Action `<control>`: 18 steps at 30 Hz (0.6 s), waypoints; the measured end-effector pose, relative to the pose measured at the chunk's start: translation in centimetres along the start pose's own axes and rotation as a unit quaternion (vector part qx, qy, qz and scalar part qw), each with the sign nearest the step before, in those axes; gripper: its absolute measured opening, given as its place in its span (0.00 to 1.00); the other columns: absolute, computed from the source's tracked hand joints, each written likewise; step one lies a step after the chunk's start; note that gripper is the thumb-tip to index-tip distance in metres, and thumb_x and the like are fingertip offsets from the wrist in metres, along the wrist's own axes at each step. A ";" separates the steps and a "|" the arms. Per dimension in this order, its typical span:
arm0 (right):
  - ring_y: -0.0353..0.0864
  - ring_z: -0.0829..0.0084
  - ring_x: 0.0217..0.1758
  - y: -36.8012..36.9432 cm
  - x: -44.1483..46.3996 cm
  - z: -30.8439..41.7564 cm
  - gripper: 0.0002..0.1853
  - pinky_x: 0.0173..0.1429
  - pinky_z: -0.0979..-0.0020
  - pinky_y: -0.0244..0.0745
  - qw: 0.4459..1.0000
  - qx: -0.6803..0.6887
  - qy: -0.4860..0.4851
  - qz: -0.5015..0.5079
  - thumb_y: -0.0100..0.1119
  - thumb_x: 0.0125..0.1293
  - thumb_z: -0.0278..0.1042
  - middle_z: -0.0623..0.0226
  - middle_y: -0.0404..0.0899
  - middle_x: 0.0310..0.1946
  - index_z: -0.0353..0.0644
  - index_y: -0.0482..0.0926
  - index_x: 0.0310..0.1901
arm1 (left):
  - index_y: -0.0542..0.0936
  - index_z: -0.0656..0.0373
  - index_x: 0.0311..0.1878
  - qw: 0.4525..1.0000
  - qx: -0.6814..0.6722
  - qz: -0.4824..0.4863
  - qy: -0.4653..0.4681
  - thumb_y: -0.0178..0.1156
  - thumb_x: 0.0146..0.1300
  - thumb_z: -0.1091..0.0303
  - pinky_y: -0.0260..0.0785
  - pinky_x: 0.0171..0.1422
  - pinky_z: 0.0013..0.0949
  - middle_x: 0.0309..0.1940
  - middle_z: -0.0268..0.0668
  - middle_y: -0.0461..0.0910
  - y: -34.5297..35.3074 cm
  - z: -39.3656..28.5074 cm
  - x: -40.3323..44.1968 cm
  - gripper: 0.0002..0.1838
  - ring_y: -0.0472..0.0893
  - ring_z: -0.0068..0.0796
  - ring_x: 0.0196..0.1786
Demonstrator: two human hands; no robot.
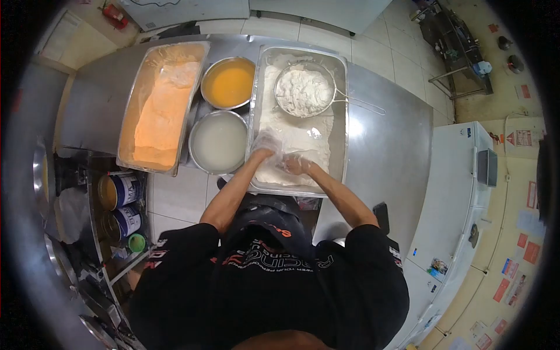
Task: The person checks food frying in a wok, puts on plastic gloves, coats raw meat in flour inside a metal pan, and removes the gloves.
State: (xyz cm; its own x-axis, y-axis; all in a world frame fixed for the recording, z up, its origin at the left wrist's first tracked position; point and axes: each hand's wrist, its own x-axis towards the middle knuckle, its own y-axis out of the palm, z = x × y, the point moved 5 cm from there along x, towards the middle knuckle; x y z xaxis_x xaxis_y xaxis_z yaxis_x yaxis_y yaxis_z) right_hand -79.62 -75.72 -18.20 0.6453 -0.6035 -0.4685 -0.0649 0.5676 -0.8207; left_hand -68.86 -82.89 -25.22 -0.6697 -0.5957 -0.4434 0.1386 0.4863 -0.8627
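Note:
Both my hands are over a metal tray [342, 140] of white flour [309, 131]. My left hand [267, 143] is at the tray's left side; a whitish, translucent layer covers it, and its fingers are blurred. I cannot tell whether that layer is a plastic glove or something held. Just to the right, my right hand [298, 165] is low over the flour, dusted white, with its fingers curled in. Whatever may be in those fingers is hidden. A wire-handled sieve [359, 105] heaped with flour rests at the tray's far end.
Left of the flour stand a bowl of yellow-orange liquid [230, 83], a bowl of cloudy liquid [219, 142] and a long tray of orange powder [160, 119]. A dark phone-like object [381, 217] lies on the steel table [391, 140] at right. Labelled tins [125, 191] sit on a lower shelf.

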 end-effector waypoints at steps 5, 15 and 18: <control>0.79 0.56 0.37 -0.8 -7.4 -5.1 0.15 0.47 0.56 0.72 0.975 0.038 0.177 -0.130 0.48 0.59 0.36 0.54 0.79 0.35 0.39 0.74 0.46 | 0.77 0.60 0.43 0.990 -0.051 -0.113 -0.072 0.49 0.55 0.64 0.69 0.46 0.48 0.38 0.50 0.79 -2.9 -8.7 -7.3 0.15 0.78 0.49 0.41; 0.74 0.52 0.52 2.9 -2.4 -1.2 0.20 0.55 0.54 0.67 0.926 0.244 0.227 -0.177 0.40 0.67 0.41 0.45 0.76 0.45 0.33 0.72 0.50 | 0.67 0.58 0.61 0.883 -0.444 -0.128 -0.079 0.43 0.66 0.55 0.62 0.60 0.44 0.58 0.47 0.70 4.9 -7.1 -1.1 0.25 0.75 0.42 0.54; 0.74 0.56 0.51 -0.1 -3.5 -2.9 0.20 0.54 0.58 0.67 0.851 0.378 0.225 -0.286 0.41 0.68 0.41 0.49 0.77 0.44 0.34 0.72 0.50 | 0.62 0.58 0.65 0.848 -0.511 -0.067 -0.120 0.42 0.67 0.50 0.54 0.68 0.41 0.64 0.45 0.63 0.6 -5.9 -1.3 0.29 0.65 0.41 0.63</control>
State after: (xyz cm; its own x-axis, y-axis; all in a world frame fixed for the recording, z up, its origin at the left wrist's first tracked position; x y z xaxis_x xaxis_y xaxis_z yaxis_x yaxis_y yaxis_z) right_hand -84.09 -75.30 -17.49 0.0375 -0.9591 -0.2805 0.7804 0.2034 -0.5913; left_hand -72.16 -78.04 -23.75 -0.4442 -0.7426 -0.5012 -0.7146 0.6311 -0.3018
